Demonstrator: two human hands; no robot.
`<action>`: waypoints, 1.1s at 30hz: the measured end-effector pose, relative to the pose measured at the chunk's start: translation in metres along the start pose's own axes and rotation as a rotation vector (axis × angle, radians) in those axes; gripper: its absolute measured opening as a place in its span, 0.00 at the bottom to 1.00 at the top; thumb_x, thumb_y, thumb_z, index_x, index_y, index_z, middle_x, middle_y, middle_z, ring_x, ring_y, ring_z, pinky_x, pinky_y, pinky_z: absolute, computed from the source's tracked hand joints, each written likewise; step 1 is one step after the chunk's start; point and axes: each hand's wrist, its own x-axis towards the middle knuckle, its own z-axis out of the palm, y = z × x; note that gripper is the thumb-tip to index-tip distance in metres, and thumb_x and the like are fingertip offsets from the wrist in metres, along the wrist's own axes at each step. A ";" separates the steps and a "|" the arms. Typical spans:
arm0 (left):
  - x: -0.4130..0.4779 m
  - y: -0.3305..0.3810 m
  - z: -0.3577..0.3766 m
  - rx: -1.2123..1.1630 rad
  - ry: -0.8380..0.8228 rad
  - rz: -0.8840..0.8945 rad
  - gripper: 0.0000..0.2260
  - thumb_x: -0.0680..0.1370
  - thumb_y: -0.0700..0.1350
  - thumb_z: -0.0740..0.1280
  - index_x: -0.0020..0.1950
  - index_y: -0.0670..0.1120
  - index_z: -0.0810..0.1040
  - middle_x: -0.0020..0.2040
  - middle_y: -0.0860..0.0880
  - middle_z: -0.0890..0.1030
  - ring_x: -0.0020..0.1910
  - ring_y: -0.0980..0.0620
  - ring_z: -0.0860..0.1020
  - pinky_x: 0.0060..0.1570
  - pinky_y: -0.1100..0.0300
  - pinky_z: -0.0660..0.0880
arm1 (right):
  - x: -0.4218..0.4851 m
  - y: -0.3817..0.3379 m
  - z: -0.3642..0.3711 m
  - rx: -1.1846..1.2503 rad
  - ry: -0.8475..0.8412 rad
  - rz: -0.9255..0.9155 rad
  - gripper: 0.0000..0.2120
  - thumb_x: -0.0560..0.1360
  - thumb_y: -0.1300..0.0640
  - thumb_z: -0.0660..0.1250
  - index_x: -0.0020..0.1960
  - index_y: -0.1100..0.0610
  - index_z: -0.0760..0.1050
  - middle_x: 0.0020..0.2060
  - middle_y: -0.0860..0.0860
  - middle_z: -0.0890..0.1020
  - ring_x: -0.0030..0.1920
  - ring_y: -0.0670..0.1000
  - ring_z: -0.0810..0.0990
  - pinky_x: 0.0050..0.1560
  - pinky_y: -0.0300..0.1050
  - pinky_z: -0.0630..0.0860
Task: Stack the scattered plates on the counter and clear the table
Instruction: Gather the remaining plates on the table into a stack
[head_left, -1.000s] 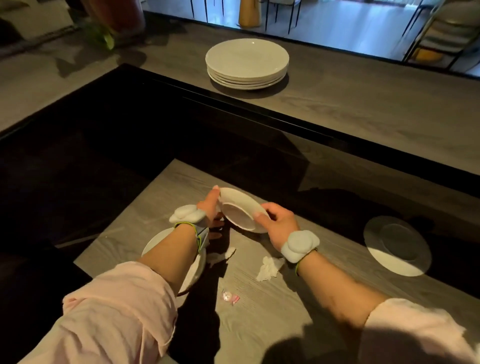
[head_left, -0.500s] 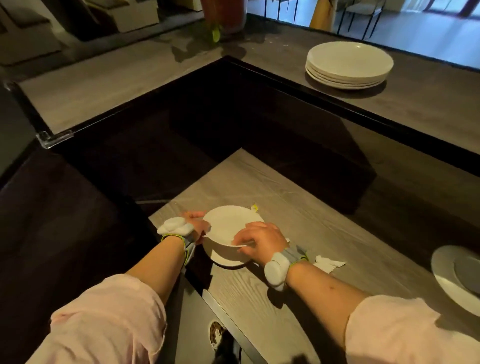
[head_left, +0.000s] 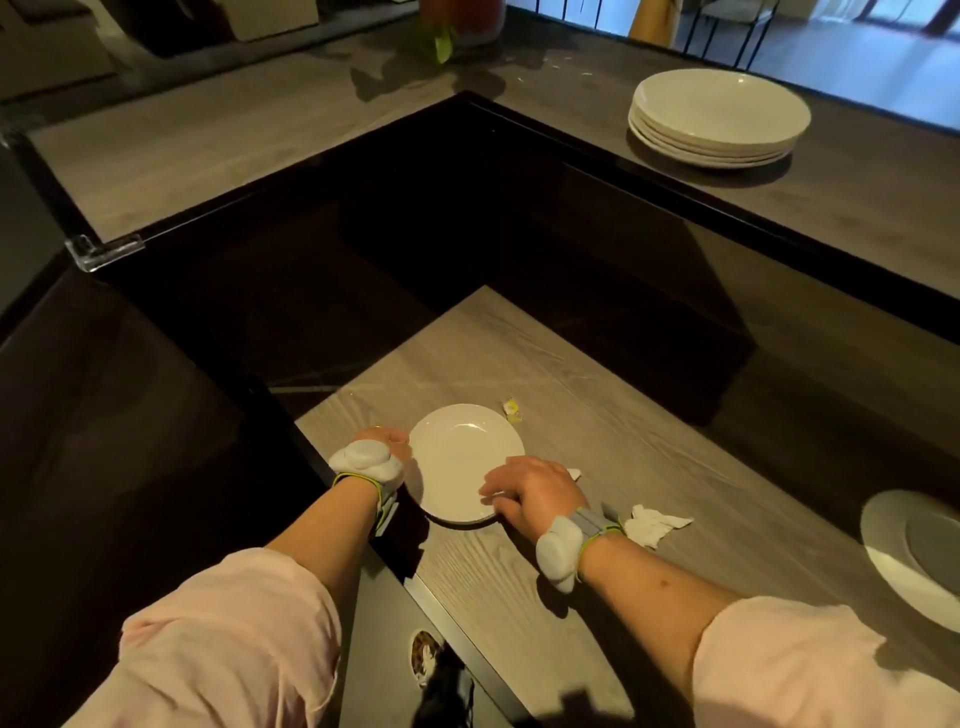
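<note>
We curl our right hand fingers over the near rim of the small plates on the wood table; our left hand touches their far-left edge, its fingers hidden. The stack sits on the raised ledge, well apart.

No readable text, labels, brands or numbers anywhere, small yellow wrapper too blurred

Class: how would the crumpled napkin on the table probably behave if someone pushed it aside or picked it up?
The napkin looks like thin crumpled paper, so it is probably floppy and very light. Pushed, it would likely slide across the smooth table or crumple rather than roll.
</note>
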 end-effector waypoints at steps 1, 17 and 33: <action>-0.003 0.007 0.002 0.000 0.043 0.012 0.15 0.79 0.41 0.59 0.64 0.40 0.75 0.62 0.43 0.78 0.64 0.42 0.74 0.64 0.57 0.70 | -0.004 0.004 -0.005 0.052 0.059 0.039 0.12 0.75 0.55 0.65 0.57 0.50 0.80 0.60 0.48 0.81 0.65 0.50 0.73 0.66 0.43 0.66; -0.118 0.143 0.239 0.079 -0.601 0.387 0.06 0.77 0.42 0.64 0.51 0.46 0.79 0.46 0.45 0.79 0.39 0.51 0.83 0.32 0.66 0.76 | -0.212 0.201 -0.068 0.192 0.569 0.980 0.23 0.74 0.55 0.64 0.68 0.56 0.70 0.69 0.57 0.70 0.68 0.59 0.68 0.69 0.48 0.64; -0.147 0.154 0.308 0.228 -0.696 0.303 0.09 0.78 0.36 0.60 0.52 0.43 0.78 0.54 0.44 0.77 0.44 0.52 0.76 0.18 0.72 0.71 | -0.245 0.220 -0.070 0.233 0.388 0.926 0.17 0.73 0.53 0.62 0.60 0.51 0.76 0.67 0.49 0.72 0.67 0.54 0.69 0.68 0.45 0.68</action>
